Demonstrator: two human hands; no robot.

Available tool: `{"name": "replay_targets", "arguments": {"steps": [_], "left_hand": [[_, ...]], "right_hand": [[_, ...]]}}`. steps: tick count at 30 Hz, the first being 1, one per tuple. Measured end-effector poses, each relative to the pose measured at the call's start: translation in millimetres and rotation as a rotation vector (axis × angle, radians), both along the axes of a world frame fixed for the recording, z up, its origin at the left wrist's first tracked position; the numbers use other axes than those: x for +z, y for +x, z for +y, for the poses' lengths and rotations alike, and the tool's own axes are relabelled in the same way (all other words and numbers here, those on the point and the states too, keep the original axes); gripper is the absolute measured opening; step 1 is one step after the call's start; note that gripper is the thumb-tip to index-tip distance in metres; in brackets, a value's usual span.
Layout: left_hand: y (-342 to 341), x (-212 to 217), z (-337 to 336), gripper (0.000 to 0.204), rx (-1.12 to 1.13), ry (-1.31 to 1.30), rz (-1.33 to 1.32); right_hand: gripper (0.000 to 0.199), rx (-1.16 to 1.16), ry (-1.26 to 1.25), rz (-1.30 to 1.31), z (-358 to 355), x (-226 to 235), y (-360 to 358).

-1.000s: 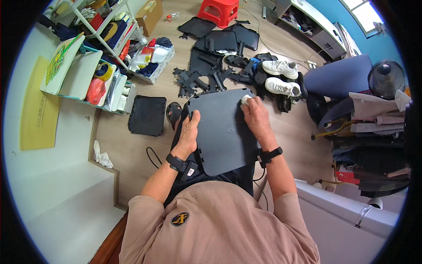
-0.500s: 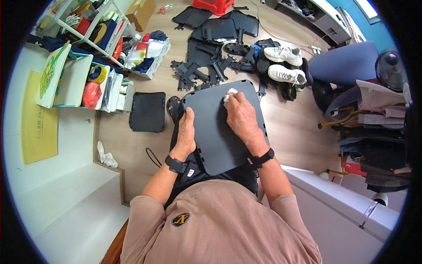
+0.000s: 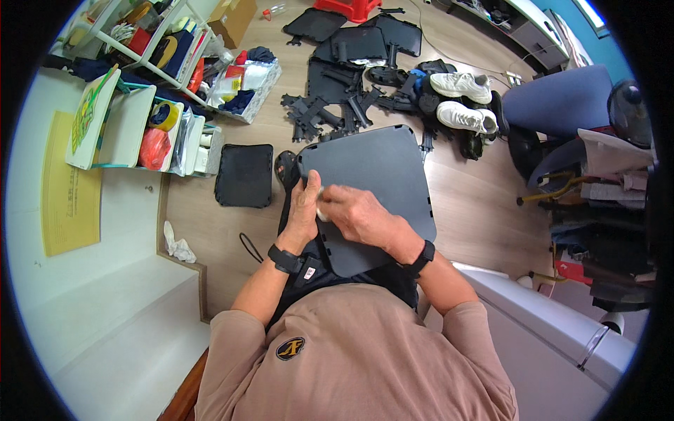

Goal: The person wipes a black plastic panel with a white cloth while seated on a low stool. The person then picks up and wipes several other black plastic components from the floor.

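Observation:
A dark grey rectangular plastic panel (image 3: 379,172) with rounded corners and small notches along its rim lies tilted across my lap. My left hand (image 3: 303,210) holds its left edge, thumb upward, with the other fingers partly hidden. My right hand (image 3: 358,214) is closed on a white cloth (image 3: 322,205), pressed to the panel near that left edge, right beside my left hand. Only a small bit of the cloth shows past the fingers.
Black panels (image 3: 351,43) and black plastic connector pieces (image 3: 309,116) lie on the floor ahead, near white sneakers (image 3: 463,116). Another panel (image 3: 243,175) lies to the left, by a shelf (image 3: 130,126). Folded clothes (image 3: 597,231) hang at right; a crumpled white cloth (image 3: 179,245) sits by the left wall.
My right hand has slid the cloth left and nearer to me, from the panel's upper middle to its left edge. My left hand stays at that edge.

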State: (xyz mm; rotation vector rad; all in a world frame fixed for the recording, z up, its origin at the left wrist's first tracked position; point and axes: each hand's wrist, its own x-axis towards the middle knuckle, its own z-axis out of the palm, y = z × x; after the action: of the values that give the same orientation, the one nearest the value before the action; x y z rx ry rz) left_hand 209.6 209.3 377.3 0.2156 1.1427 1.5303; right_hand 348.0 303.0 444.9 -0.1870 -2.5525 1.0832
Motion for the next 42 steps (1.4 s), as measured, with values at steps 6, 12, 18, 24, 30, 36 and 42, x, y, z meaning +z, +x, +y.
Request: {"name": "replay_targets", "arguments": {"steps": [6,12,18,24,30,36,42], "left_hand": [[2,8,6,0.060,0.053,0.046,-0.067],[5,14,6,0.043,0.043,0.063,-0.080],[1,17,2,0.056,-0.004,0.059,0.016],[3,17,2,0.057,-0.004,0.091,-0.029],[2,19,2,0.063,-0.027,0.088,0.007],[1,16,1,0.064,-0.040,0.093,0.005],[2,15,1,0.063,-0.044,0.086,-0.005]], "right_hand": [[0.017,0.054,-0.090,-0.086,17,13,28],[0.040,-0.294,0.016,0.078,32,1,-13],[0.049,-0.226,0.171,0.028,31,-5,-34],[0.036,-0.319,0.255,0.009,44,-9,-19],[0.026,-0.488,0.306,-0.025,81,-13,15],[0.024,-0.657,0.281,-0.114,122,-23,52],[0.020,-0.730,0.193,-0.102,134,-27,74]]}}
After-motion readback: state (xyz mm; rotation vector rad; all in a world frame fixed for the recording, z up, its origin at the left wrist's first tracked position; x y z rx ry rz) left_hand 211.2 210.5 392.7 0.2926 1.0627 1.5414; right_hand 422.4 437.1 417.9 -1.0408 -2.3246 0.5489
